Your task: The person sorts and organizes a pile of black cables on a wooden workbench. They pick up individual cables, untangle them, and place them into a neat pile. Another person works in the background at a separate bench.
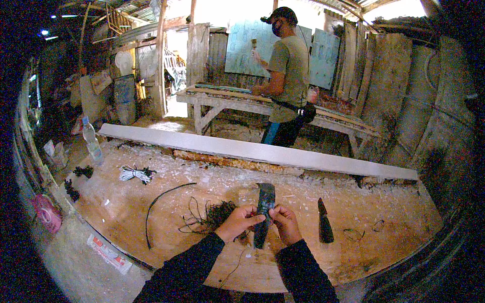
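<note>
Over the front middle of a wooden worktable (pixel 166 237), both of my hands hold a flat, dark, glossy strip upright; what kind of strip (pixel 266 194) it is I cannot tell. My left hand (pixel 241 222) pinches its left edge between thumb and fingers. On the opposite edge, my right hand (pixel 286 222) grips it with fingers curled. Just behind my left hand lies a tangled bundle of black cord (pixel 218 213). To the right rests a dark, tapered tool with a narrow tip, perhaps a knife (pixel 326 224). A thin, curved black tube or cable (pixel 152 207) lies to the left.
A long white board (pixel 252 149) runs along the table's far edge. Bundled white cord (pixel 135 173), black cord bundles (pixel 83 171) and a plastic bottle (pixel 92 141) sit at left. Small loops (pixel 353 234) lie at right. Beyond, a person (pixel 288 70) stands at another bench (pixel 217 98), holding a brush.
</note>
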### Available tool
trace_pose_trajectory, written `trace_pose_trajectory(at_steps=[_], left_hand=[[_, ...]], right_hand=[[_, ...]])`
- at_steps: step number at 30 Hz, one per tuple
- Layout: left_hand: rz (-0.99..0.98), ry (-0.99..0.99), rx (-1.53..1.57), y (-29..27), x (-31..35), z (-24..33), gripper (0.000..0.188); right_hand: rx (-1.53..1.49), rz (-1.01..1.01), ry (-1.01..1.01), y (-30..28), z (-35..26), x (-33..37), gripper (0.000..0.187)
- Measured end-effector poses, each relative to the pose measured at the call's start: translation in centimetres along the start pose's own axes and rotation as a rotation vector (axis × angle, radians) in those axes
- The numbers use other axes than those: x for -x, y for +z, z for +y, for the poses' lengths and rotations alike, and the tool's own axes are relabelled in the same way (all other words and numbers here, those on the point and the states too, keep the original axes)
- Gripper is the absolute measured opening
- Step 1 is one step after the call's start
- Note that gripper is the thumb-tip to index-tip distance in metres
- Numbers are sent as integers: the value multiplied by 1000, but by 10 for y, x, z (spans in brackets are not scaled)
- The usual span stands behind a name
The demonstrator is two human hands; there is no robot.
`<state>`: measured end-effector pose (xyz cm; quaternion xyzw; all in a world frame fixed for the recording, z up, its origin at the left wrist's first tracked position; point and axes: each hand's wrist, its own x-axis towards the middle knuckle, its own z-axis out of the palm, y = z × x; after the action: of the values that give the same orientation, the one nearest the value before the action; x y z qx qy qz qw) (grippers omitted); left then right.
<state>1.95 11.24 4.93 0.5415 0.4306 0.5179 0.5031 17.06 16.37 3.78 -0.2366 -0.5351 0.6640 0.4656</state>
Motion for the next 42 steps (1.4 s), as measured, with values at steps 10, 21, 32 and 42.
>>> trace_pose_trajectory(at_steps=[10,21,32,42], left_hand=[[178,107,-116,-5,-6,-12,23],[178,166,-80,-6,-5,-10,25],[-45,153,-262,-6,-5,-12,25],[111,9,103,-1,4,2,27]], right_hand=[[170,-131,10,6,1,3,15],[-58,-168,83,2,4,2,14],[-110,35,55,8,-6,2,8],[-62,-100,209,7,-5,4,14]])
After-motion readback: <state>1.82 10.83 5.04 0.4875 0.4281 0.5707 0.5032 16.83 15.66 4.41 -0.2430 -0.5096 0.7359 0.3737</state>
